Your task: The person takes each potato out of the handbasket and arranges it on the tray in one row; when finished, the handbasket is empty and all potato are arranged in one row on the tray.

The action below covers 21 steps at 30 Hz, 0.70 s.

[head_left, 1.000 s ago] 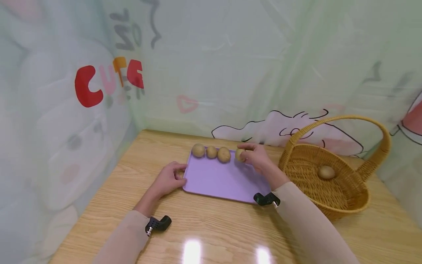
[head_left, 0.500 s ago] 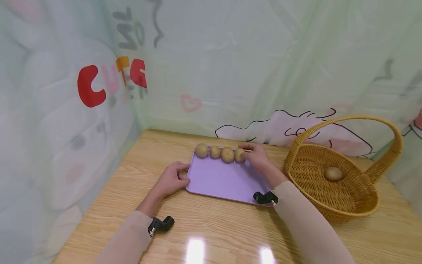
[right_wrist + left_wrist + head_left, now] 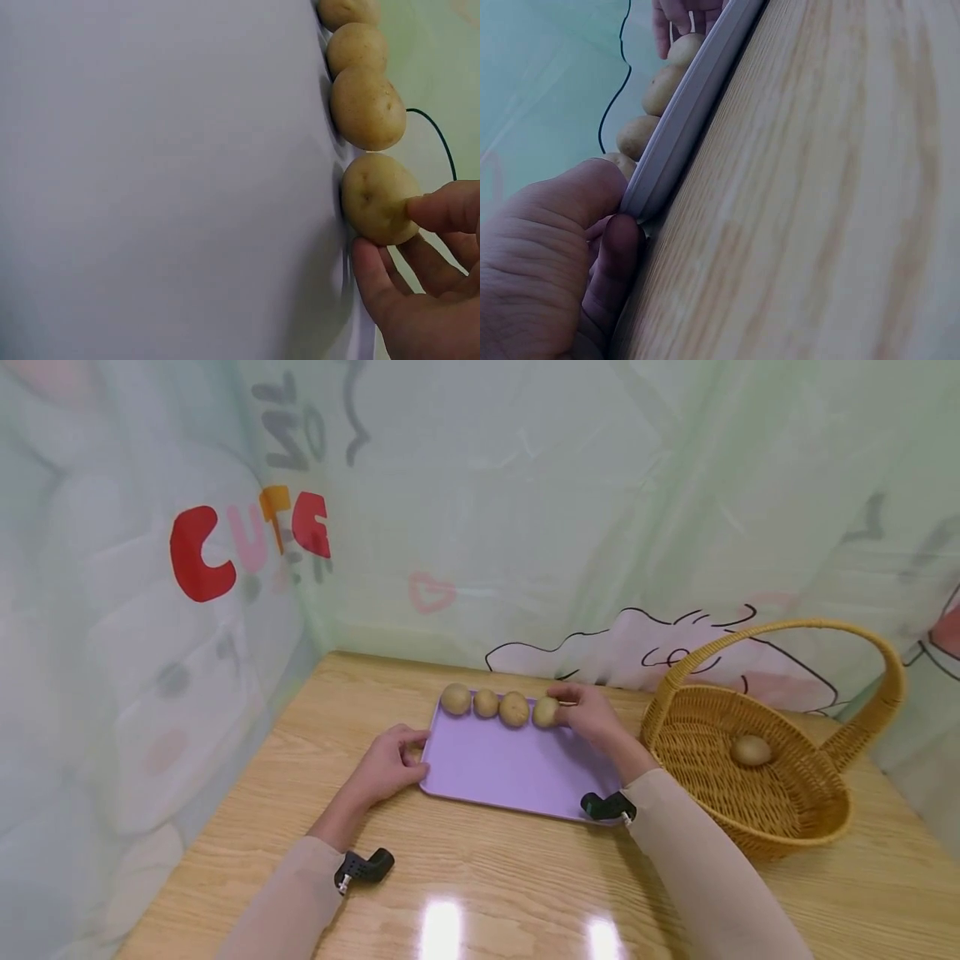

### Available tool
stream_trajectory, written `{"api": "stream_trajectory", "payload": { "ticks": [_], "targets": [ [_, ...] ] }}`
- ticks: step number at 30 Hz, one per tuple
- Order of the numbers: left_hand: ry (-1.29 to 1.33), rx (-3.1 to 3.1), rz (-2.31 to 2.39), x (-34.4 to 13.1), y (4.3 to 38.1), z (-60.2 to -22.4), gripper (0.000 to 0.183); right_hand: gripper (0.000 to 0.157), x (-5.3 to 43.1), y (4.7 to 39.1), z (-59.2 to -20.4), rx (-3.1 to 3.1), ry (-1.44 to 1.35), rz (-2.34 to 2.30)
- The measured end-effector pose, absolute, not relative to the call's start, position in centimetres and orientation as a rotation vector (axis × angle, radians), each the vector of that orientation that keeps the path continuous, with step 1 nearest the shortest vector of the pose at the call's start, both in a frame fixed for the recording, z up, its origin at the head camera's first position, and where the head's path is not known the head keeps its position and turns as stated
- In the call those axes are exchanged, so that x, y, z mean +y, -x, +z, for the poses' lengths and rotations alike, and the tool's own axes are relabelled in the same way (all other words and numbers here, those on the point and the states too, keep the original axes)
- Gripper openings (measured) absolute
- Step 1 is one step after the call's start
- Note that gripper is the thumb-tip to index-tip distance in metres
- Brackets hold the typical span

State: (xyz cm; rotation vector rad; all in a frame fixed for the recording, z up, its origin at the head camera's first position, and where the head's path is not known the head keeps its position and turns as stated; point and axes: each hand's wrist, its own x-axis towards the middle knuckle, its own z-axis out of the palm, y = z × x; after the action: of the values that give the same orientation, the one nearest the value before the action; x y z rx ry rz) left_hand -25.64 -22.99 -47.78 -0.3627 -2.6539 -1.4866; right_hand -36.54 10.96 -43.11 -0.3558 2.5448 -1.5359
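Along the far edge of a purple tray (image 3: 510, 768) lies a row of potatoes. My right hand (image 3: 592, 718) is at the rightmost potato (image 3: 545, 712). In the right wrist view its thumb and fingers hold that potato (image 3: 379, 199) from one side, and a narrow gap parts it from the neighbouring potato (image 3: 367, 109). My left hand (image 3: 388, 764) is at the tray's left edge. The left wrist view has the thumb and a finger pinching the tray's corner (image 3: 641, 195), with more fingers hidden beneath.
To the right of the tray stands a wicker basket (image 3: 720, 777) with a tall arched handle (image 3: 813, 625); one potato (image 3: 751, 750) lies inside. A printed curtain (image 3: 487, 527) hangs behind and left of the wooden table (image 3: 480, 877).
My right hand has brought the rightmost potato left and down to the row's end, and its fingers have since eased slightly right. The left hand stays at the tray; the head view shifted slightly.
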Motion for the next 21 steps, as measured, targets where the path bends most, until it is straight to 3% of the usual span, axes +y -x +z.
{"api": "stream_trajectory", "payload": {
  "ticks": [21],
  "targets": [
    [0.383, -2.654, -1.460, -23.1, 25.8, -47.8, 0.053, 0.047, 12.0, 36.3, -43.3, 2.520, 0.357, -1.542]
  ]
}}
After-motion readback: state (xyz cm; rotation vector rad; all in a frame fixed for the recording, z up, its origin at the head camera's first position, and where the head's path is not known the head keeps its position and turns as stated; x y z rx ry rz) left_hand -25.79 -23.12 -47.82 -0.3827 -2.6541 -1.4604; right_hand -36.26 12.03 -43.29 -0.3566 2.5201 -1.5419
